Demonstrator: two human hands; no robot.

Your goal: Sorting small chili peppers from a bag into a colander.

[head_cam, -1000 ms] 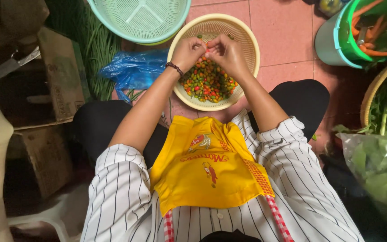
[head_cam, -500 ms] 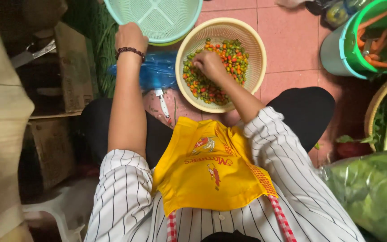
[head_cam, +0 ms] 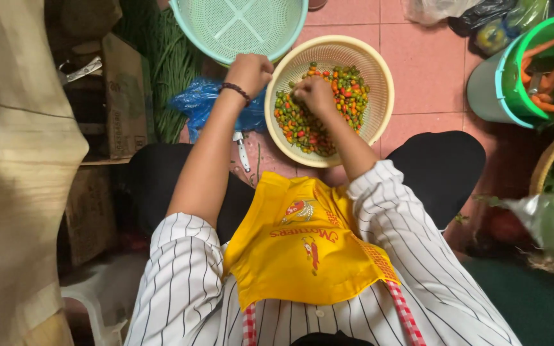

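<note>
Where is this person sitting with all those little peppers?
Probably a market stall or a kitchen's food-prep corner, on a pink tiled floor. The right hand digs in a cream basket of small chilies, the left hand rests by a green basket, and a bucket holds carrots.
</note>
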